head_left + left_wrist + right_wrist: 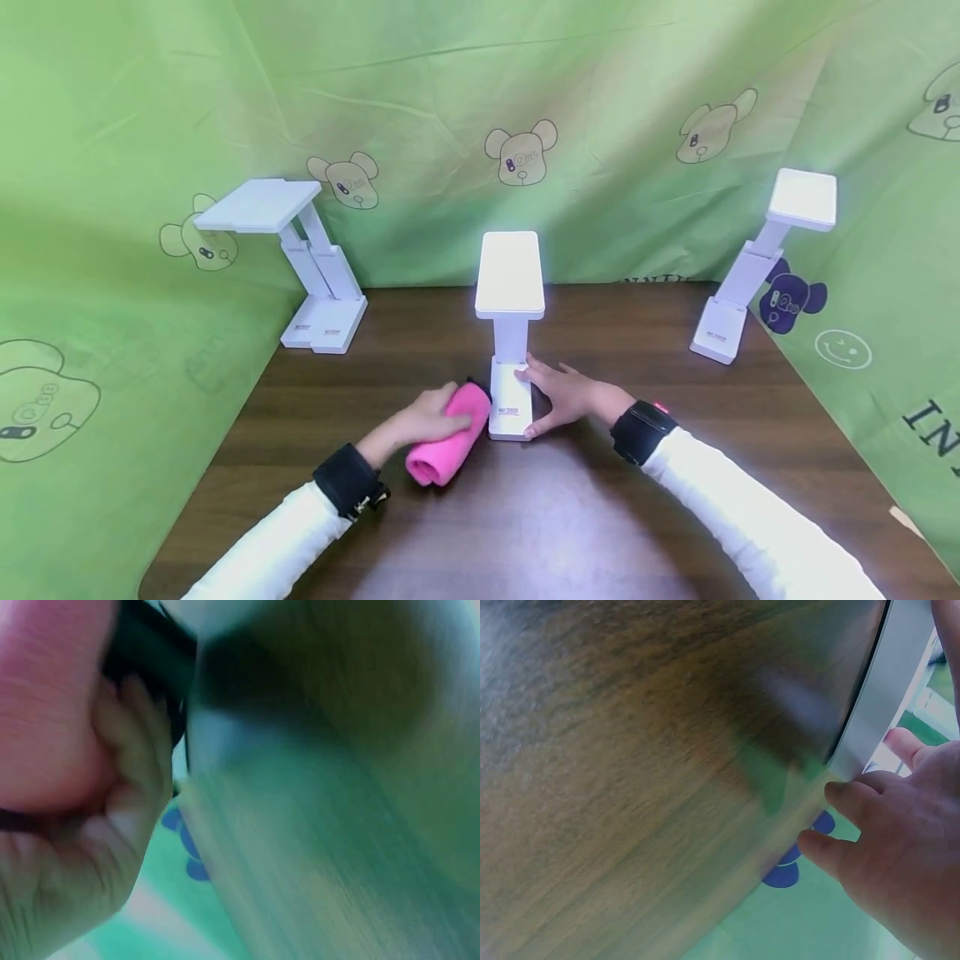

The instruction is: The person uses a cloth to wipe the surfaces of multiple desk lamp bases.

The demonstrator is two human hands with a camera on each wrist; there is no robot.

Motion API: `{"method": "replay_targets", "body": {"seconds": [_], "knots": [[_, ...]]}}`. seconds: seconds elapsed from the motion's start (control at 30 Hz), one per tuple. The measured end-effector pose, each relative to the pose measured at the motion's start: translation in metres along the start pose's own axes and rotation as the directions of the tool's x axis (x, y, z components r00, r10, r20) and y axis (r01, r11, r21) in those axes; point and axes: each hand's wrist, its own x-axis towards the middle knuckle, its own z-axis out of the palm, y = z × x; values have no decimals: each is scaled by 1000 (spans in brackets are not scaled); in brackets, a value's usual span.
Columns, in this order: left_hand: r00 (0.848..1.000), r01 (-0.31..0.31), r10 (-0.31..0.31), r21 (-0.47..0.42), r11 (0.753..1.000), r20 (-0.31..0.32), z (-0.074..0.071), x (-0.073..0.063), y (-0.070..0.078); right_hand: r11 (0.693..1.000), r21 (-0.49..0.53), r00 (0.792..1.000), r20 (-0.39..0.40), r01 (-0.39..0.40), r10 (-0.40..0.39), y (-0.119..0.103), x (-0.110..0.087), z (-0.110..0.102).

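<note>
A white desk lamp (510,275) with its lit panel folded out stands in the middle of the table. My left hand (431,418) grips a pink rolled cloth (447,450) just left of the lamp's base; something dark shows at its far end. In the left wrist view, curled fingers (135,765) lie beside the pink surface. On the lamp's other side, my right hand (566,396) touches the base with thumb and fingertips, fingers spread and fairly straight. The right wrist view has those fingers (851,802) against the base's pale edge (881,682).
Further white lamps (326,321) stand side by side at the back left, their panels raised. Another lit lamp (720,329) is at the back right. Green printed cloth (420,108) hangs around the wooden table (615,517). A pale scrap (906,521) lies at the right edge.
</note>
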Motion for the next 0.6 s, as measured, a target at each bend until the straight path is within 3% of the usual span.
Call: {"method": "replay_targets", "body": {"seconds": [0.07,0.17,0.27,0.33,0.47,0.6], "knots": [[993,24,-25,-10,1000,-118,-2,14,-5,1000,-5,1000,0,-8,8,0,0,1],[958,59,-61,-15,998,-279,0,43,-8,1000,9,1000,-8,-9,9,-1,-2,1],[929,73,-84,-45,996,-360,6,69,-6,1000,21,1000,1,-20,20,-1,-3,1],[919,58,-89,-90,994,-383,10,79,-4,999,24,1000,5,-23,23,-2,-2,2],[915,-13,-28,-100,995,-403,18,80,-4,1000,15,1000,11,-25,25,-2,1,5],[934,-97,91,-2,995,-346,23,63,-1,999,19,999,6,-41,41,0,0,4]]}}
